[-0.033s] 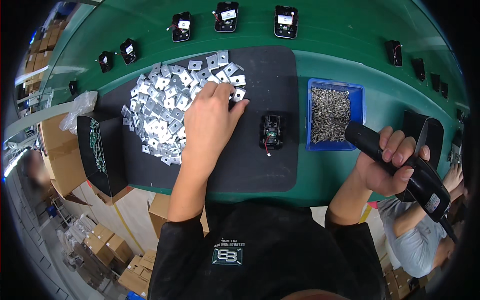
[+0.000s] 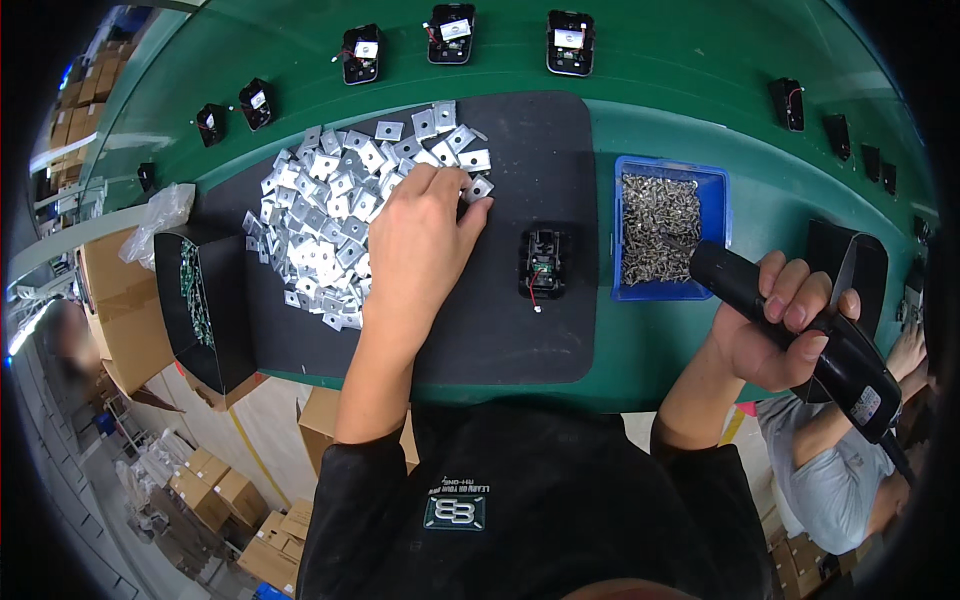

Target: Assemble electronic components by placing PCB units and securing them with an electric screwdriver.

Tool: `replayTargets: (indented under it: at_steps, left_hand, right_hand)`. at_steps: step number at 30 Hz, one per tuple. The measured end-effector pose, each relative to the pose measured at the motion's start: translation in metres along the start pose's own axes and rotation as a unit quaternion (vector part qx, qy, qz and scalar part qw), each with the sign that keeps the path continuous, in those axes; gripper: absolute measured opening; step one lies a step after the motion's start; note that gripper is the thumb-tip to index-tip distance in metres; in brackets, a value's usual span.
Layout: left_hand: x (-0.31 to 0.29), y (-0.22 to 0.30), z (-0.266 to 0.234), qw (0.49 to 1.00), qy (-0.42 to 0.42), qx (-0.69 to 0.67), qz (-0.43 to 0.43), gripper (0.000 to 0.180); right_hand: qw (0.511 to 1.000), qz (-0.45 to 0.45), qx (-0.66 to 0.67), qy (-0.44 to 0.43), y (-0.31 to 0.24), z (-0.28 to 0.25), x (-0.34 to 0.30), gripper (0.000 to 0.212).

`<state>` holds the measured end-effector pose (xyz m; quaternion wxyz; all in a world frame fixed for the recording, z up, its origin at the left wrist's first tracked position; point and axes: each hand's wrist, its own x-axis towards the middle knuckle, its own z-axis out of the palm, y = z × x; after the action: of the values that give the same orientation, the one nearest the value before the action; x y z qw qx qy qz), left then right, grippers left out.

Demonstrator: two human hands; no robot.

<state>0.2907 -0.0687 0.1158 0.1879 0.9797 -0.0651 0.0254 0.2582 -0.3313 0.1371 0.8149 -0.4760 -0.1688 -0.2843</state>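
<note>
A heap of small silver metal plates (image 2: 325, 215), each with a hole in it, lies on a dark grey mat (image 2: 480, 340). My left hand (image 2: 420, 230) reaches over the heap's right side, thumb and forefinger closed about one metal plate (image 2: 481, 189) at its edge. In my right hand (image 2: 780, 335) is a black electric screwdriver (image 2: 735, 280), its front end pointing left beside a blue bin (image 2: 725, 190) full of screws (image 2: 655, 225). Between my hands, a black device housing (image 2: 544, 262) with a green board and a red wire lies on the mat, touched by neither hand.
Black housings with white labels (image 2: 570, 40) stand along the green surface at the back. At left is a black box (image 2: 215, 330) of green parts, near cardboard boxes (image 2: 125, 310). Another black box (image 2: 845, 255) stands behind the screwdriver. A co-worker (image 2: 835, 470) sits at right.
My left thumb has drawn slightly inward toward the forefinger, and the metal plate there has turned a little. The right hand and screwdriver have stayed put.
</note>
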Motion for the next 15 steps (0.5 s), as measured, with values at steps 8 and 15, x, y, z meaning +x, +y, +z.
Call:
replayTargets:
  at_steps: [8, 15]
  left_hand:
    - [-0.011, -0.009, 0.006, 0.991, 0.059, -0.046, 0.115, 0.006]
    - [-0.031, 0.019, -0.011, 0.972, 0.008, -0.230, 0.035, 0.014]
  right_hand:
    - [1.000, -0.008, -0.006, -0.001, 0.000, -0.003, 0.002, 0.041]
    - [1.000, 0.002, -0.006, -0.030, -0.001, -0.007, 0.002, 0.038]
